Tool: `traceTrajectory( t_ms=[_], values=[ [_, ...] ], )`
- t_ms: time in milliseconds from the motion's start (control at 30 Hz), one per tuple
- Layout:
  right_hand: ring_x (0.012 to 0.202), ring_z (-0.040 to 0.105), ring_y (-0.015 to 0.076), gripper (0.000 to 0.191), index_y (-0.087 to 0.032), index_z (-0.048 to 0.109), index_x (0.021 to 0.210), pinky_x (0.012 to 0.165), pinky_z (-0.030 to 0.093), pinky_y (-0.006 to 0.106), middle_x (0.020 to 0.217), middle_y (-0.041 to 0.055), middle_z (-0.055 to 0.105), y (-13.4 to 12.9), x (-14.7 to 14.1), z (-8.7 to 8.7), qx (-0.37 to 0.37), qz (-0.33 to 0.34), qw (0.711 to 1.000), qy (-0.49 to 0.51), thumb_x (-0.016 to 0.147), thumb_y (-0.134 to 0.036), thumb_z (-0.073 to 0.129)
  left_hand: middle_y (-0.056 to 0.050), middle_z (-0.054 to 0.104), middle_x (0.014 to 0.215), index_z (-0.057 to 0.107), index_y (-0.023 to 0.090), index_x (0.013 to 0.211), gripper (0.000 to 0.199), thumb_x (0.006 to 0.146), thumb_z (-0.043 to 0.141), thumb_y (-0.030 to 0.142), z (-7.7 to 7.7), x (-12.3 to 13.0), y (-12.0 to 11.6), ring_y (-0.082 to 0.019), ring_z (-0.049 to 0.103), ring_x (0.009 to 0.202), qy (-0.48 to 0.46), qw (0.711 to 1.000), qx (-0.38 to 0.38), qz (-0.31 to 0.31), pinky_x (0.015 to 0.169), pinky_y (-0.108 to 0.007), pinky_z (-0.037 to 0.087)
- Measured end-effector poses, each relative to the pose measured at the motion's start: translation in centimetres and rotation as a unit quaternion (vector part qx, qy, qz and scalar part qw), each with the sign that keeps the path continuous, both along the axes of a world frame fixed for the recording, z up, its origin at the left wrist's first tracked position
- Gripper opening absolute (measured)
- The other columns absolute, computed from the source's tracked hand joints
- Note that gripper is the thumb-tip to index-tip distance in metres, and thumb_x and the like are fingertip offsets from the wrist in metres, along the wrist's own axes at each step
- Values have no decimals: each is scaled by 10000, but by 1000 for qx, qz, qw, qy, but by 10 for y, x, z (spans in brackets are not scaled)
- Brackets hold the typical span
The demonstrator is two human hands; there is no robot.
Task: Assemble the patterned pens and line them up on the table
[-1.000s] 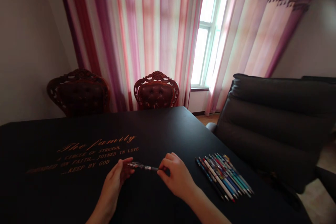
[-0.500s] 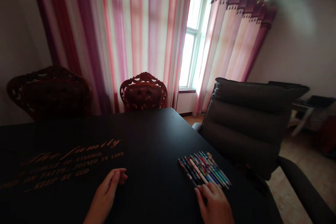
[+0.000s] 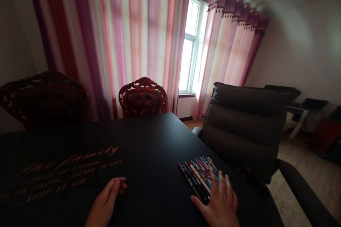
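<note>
Several colourful pens (image 3: 195, 175) lie side by side in a slanting row on the black table (image 3: 149, 149), near its right edge. My right hand (image 3: 221, 198) is over the near end of the row, its fingers spread and hiding part of the pens; whether it touches them is unclear. At the lower left, my left hand (image 3: 108, 197) rests by the gold lettering (image 3: 77, 166), thumb and fingers pressed together. What is between those fingers, if anything, cannot be made out.
Two carved wooden chairs, one at the left (image 3: 45, 103) and one at the middle (image 3: 144, 97), stand behind the table. A dark padded armchair (image 3: 242, 127) is close to the right edge. Striped curtains (image 3: 135, 42) and a window (image 3: 189, 46) are behind.
My right hand has opened, its fingers spreading forward over the pens. My left hand keeps its closed shape. The view has shifted slightly.
</note>
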State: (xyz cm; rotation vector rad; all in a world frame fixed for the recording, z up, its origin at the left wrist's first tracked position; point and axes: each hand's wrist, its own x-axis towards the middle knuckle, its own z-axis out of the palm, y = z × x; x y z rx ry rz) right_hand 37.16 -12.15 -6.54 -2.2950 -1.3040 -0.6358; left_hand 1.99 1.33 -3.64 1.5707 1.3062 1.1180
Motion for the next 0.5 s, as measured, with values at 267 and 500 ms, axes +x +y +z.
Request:
traceTrajectory(
  t_ms=[267, 500],
  values=[
    [1190, 468, 447, 931, -190, 393, 1403, 855, 389, 571, 1309, 221, 476, 38, 38, 17, -144, -5, 984, 102, 633, -675, 591, -27, 732, 856, 675, 247, 959, 391, 887, 447, 556, 1, 1, -3, -253, 672, 852, 18, 1000, -5, -13, 815, -345, 491],
    [1060, 533, 350, 540, -272, 519, 1285, 728, 458, 447, 1191, 142, 523, 50, 22, 25, -149, 80, 985, 39, 764, -414, 502, -7, 709, 827, 657, 244, 934, 409, 927, 360, 524, 5, 6, -9, -206, 663, 805, 44, 999, 13, -24, 786, -296, 493]
  ],
)
